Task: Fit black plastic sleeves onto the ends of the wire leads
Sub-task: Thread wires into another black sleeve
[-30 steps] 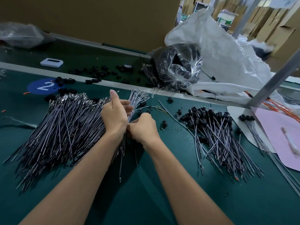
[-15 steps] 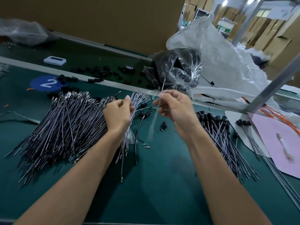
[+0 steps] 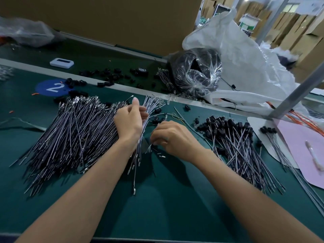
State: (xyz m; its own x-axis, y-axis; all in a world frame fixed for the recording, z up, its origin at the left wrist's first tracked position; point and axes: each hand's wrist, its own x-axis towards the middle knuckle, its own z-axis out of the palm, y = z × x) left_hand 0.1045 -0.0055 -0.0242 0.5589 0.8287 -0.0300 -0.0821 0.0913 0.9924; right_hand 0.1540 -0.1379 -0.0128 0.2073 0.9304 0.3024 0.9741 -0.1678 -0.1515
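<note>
Left of the bundle (image 3: 150, 106), the heap of bare leads (image 3: 70, 134) is lying fanned out as before. The left hand (image 3: 128, 122) is still gripping the bundle itself, fingers wrapping round it and thumb now sticking straight up. The real change is happening on the bundle's right. The right hand (image 3: 172, 137), which half a second ago was lifting up and away with one lead, is now dropping back low beside the bundle's lower half with its fingers curling in. Whether they are already pinching a fresh lead I cannot tell, as the tips are blurring. This is looking like one cycle closing and the next beginning, with the finished piece probably joining the sleeved leads (image 3: 233, 137) piling up well right of the bundle. The green tabletop (image 3: 166, 199) is carrying a blue disc (image 3: 52, 87) marked 2 far left of the bundle. A white gadget (image 3: 61, 63) and loose black sleeves (image 3: 108, 76) are sitting beyond the bundle, and a clear bag (image 3: 196, 72) and a white sack (image 3: 245, 58) are slumping beyond it to the right. A metal post (image 3: 298, 92) and a pink sheet (image 3: 301, 148) are showing far right. Behind the bundle a cardboard wall (image 3: 122, 18) is closing the view, with cartons (image 3: 298, 32) stacking up to its right.
</note>
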